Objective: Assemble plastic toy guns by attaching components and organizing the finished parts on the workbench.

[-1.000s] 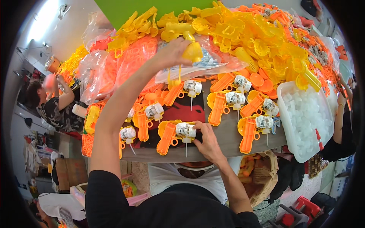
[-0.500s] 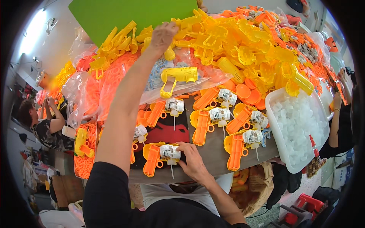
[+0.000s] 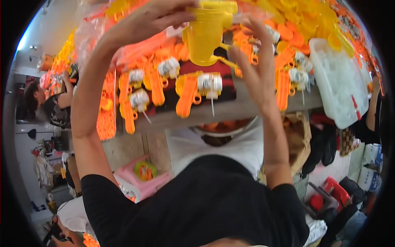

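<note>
My left hand (image 3: 175, 14) is closed on a yellow plastic toy-gun shell (image 3: 204, 39), held up over the table near the top of the view. My right hand (image 3: 257, 68) is raised beside the shell's right side, fingers apart and slightly blurred; I cannot tell whether its thumb touches the shell. Below the shell lies a half-built toy gun (image 3: 188, 96), a yellow half shell with an orange grip and a white cylinder (image 3: 210, 83) with a thin stem. Several similar half-built guns lie to the left and right of it.
A white tub (image 3: 339, 88) of pale translucent pieces stands at the right. Yellow shells (image 3: 302, 18) are heaped at the back right. An orange-filled box (image 3: 107, 123) sits at the left edge. Below the table are a pink stool (image 3: 154, 183) and a paper sack (image 3: 300, 138). Other people are on both sides.
My left hand has come back from the yellow heap with a shell. My right hand has left the half-built gun and risen beside the shell. The view has tilted down.
</note>
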A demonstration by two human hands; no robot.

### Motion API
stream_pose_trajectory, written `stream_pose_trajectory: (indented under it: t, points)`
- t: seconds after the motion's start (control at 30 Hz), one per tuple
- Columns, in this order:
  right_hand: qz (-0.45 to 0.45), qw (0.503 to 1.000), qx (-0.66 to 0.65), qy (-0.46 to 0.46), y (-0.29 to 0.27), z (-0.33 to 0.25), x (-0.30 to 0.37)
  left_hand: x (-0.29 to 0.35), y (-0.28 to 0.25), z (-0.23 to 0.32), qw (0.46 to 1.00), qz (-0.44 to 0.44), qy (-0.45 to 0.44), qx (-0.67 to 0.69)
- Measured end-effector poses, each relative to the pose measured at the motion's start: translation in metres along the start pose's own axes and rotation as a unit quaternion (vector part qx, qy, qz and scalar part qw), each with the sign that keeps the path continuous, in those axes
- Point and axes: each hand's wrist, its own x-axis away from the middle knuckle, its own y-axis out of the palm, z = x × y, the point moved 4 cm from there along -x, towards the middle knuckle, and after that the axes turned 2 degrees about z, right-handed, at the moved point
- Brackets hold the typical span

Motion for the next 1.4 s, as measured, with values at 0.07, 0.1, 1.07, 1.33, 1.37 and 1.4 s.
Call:
stream_pose_trajectory:
  t: [0.07, 0.1, 1.07, 1.33, 1.37, 1.4]
  points:
    - [-0.130, 0.983, -0.094, 0.087, 0.014, -0.007, -0.018, 0.002, 0.007, 0.008, 0.998, -0.051, 0.004, -0.032]
    - [-0.120, 0.971, -0.163, 0.129, 0.017, 0.000, -0.016, 0.000, 0.014, 0.012, 0.992, -0.098, 0.020, -0.080]
    - [-0.279, 0.949, 0.027, 0.146, 0.050, 0.071, 0.110, 0.033, 0.192, -0.007, 1.000, -0.020, -0.016, 0.008]
    - [-0.265, 0.953, 0.003, 0.151, 0.049, 0.073, 0.110, 0.031, 0.180, -0.010, 0.997, -0.002, -0.040, -0.064]
    - [-0.263, 0.953, 0.001, 0.153, 0.050, 0.074, 0.110, 0.030, 0.183, -0.003, 0.996, -0.010, -0.050, -0.073]
    - [-0.259, 0.955, 0.001, 0.144, 0.050, 0.075, 0.111, 0.027, 0.185, 0.004, 0.996, -0.014, -0.051, -0.074]
